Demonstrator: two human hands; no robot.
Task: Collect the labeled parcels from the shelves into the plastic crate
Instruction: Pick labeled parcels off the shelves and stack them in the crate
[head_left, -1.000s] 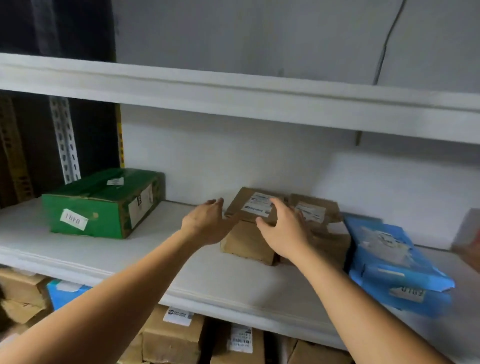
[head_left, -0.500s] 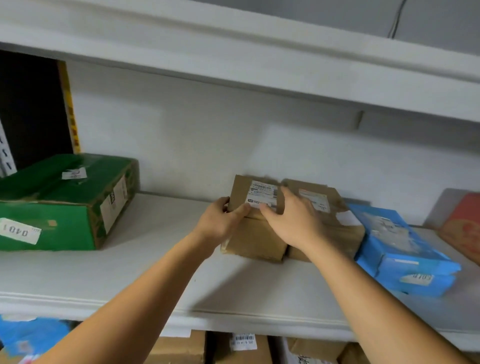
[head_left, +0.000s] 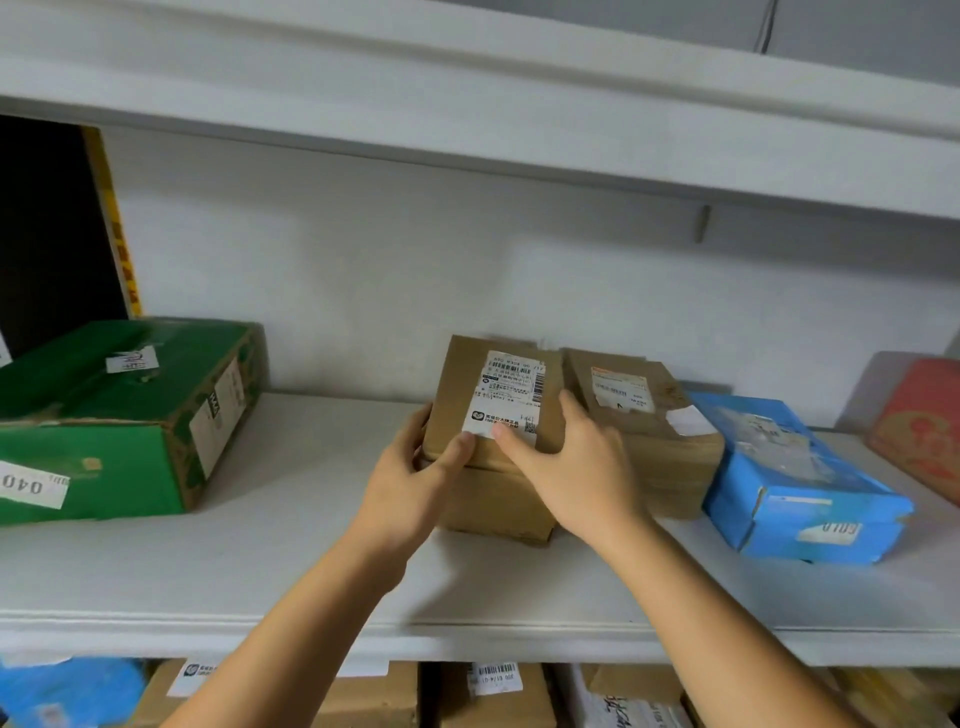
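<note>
A small brown parcel (head_left: 467, 384) with a white barcode label lies on top of another brown box (head_left: 498, 506) in the middle of the white shelf (head_left: 311, 561). My left hand (head_left: 410, 483) grips its left front corner, thumb on the top face. Holding the right side is my right hand (head_left: 576, 467), its thumb on the label. A second labeled brown parcel (head_left: 649, 415) sits touching on the right. The plastic crate is out of view.
A green box (head_left: 119, 415) with white stickers stands at the shelf's left. A blue parcel (head_left: 795, 483) lies right of the brown ones, a red item (head_left: 919, 421) beyond it. Another shelf hangs close above. More parcels fill the shelf below.
Both hands have reached in and closed round the top brown parcel; a second ago they hovered just short of it. The view has moved closer and to the right.
</note>
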